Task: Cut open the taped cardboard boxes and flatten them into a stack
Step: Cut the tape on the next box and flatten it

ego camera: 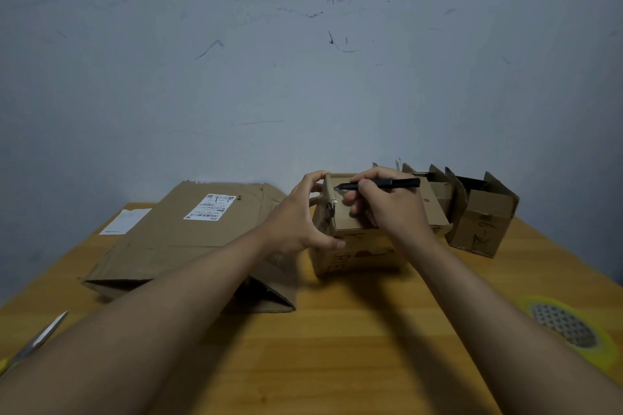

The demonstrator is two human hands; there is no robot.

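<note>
A small brown cardboard box (357, 253) stands on the wooden table (337, 347) at centre. My left hand (296, 216) grips its left end, thumb at the near corner and fingers curled over the far top edge. My right hand (387, 209) holds a black knife (387, 183) like a pen over the box top, its tip pointing left near the raised left flap. A large flattened box (188, 239) with a white shipping label lies to the left. Behind and right stand opened small boxes (478, 212) with flaps up.
Scissors (40, 340) lie at the table's left front edge. A yellow tape roll (566, 327) sits at the right front. A white paper slip (124, 221) lies at the far left. A scuffed grey wall rises right behind the table.
</note>
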